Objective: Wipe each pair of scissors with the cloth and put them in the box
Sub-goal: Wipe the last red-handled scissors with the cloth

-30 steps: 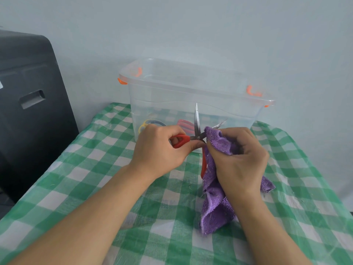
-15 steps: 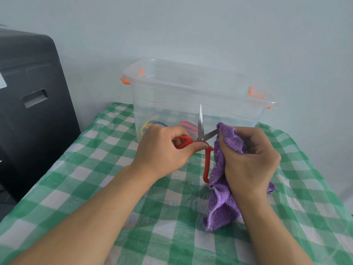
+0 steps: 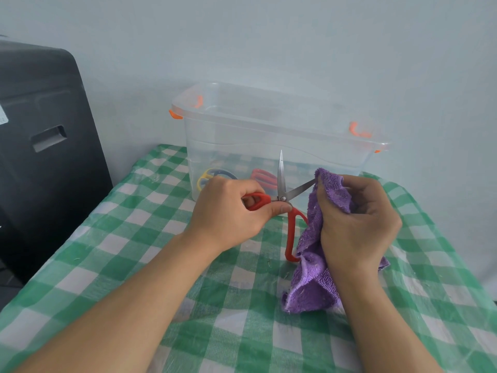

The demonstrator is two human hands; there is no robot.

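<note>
Two hands engaged. Left hand (image 3: 228, 214) clenched round one red handle of scissors (image 3: 282, 196), blades held spread, likely so each edge is exposed separately. Right hand (image 3: 355, 222) grasping cloth (image 3: 314, 281), pinched over right blade tip. Box (image 3: 269, 146) just behind, other scissors inside. Checked tablecloth (image 3: 134, 251); pale wall; black cabinet (image 3: 40, 144) at left.

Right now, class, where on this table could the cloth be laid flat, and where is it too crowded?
Bare tablecloth lies between the black cabinet and the left forearm. More lies right of the right hand, toward the table's edge. It is crowded in front of the box: there the left hand holds the open scissors against the cloth.
</note>
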